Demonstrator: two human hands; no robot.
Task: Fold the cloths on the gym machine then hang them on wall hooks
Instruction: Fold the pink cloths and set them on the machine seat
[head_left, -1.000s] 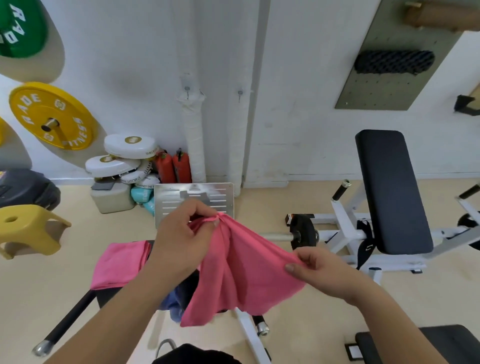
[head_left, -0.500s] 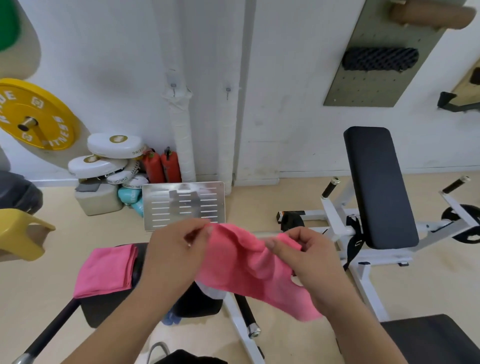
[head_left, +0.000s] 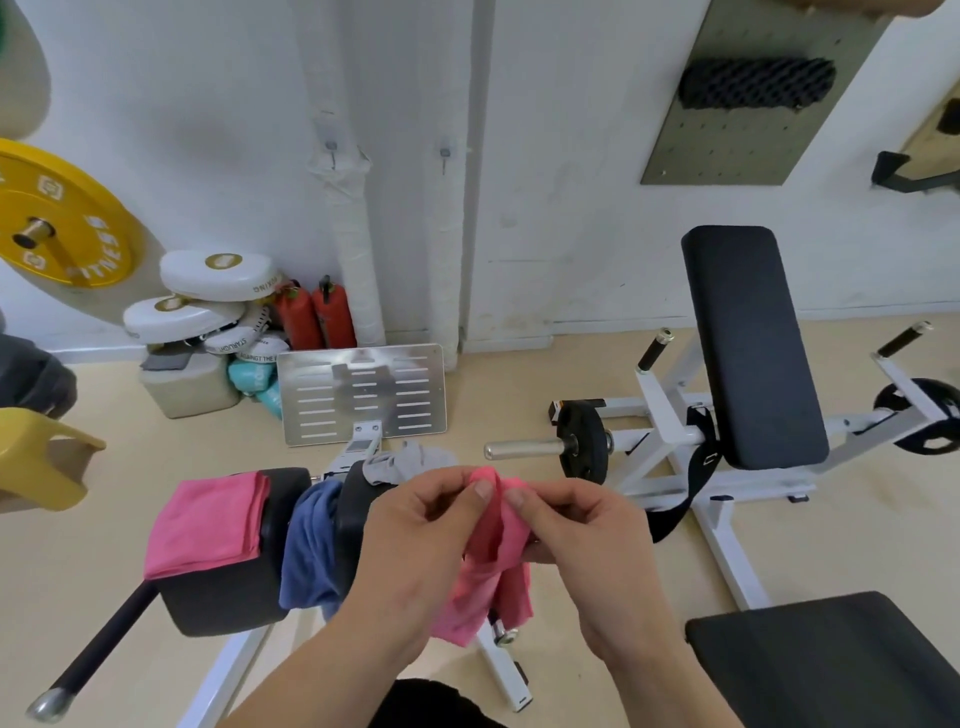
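Observation:
My left hand (head_left: 415, 540) and my right hand (head_left: 582, 535) meet at the centre, both pinching the top of a pink cloth (head_left: 485, 577) that hangs bunched below them. A folded pink cloth (head_left: 202, 519) lies on the machine's black roller pad (head_left: 223, 603) at the left. A blue cloth (head_left: 309, 551) drapes between the two pads, and a grey cloth (head_left: 405, 462) sits on the second pad behind my left hand. Two small wall hooks (head_left: 331, 148) (head_left: 444, 154) are on the white wall above.
A metal footplate (head_left: 363, 392) stands behind the pads. A black bench (head_left: 753, 343) with a loaded bar (head_left: 545, 447) is at the right, a black seat (head_left: 831, 660) at the lower right. A yellow stool (head_left: 41, 457) and stacked pads (head_left: 208, 296) are at the left.
My hands have come together, gathering the spread pink cloth into a narrow bunch. The view has shifted down and right, showing the blue and grey cloths on the pads.

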